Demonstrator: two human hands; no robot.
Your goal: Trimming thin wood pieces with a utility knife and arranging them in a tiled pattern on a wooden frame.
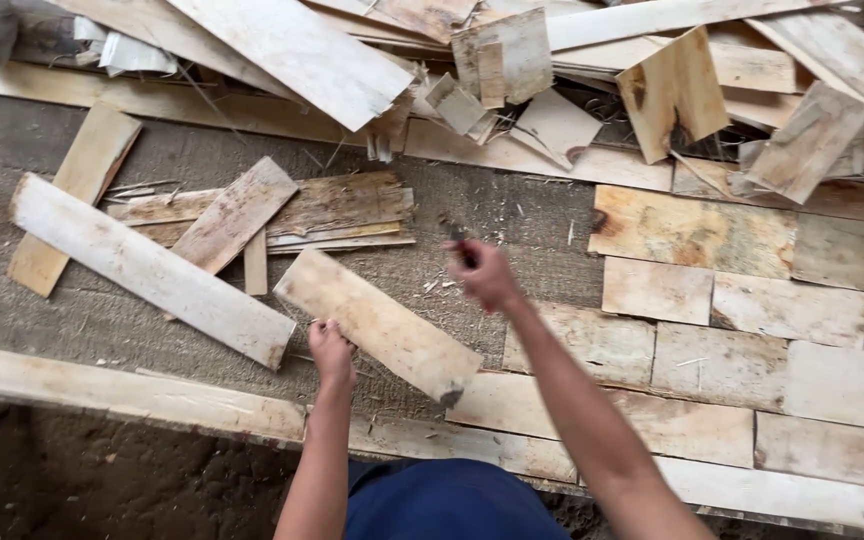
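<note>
Hands first: I see my left hand (331, 348) closed on the near edge of a board (377, 324), a pale short plank lying slantwise on the sawdust bed (512, 215), its far end pointing up and away from my wrist and its lower end running off to the right. My right hand (482, 273) is raised just right of that board and above it, blurred, fist clenched around a small dark tool (459, 240) whose tip pokes out past my knuckles; I cannot tell what kind of tool it is.

Left of my left hand lies a long white plank (152, 270), also slanted, its near end close to my fingers but apart from the board. Beyond it sit a few splintered slats (282, 212) stacked flat, and farther left a tan strip (74, 198) tucked under the plank's far end. Right of my right hand a patchwork of flat panels (732, 330) lies edge to edge, touching one another. Nearest my body a long rail (122, 398) runs across under both forearms. Farthest out, past both hands, a loose heap of scrap offcuts (592, 70) is piled every which way.
</note>
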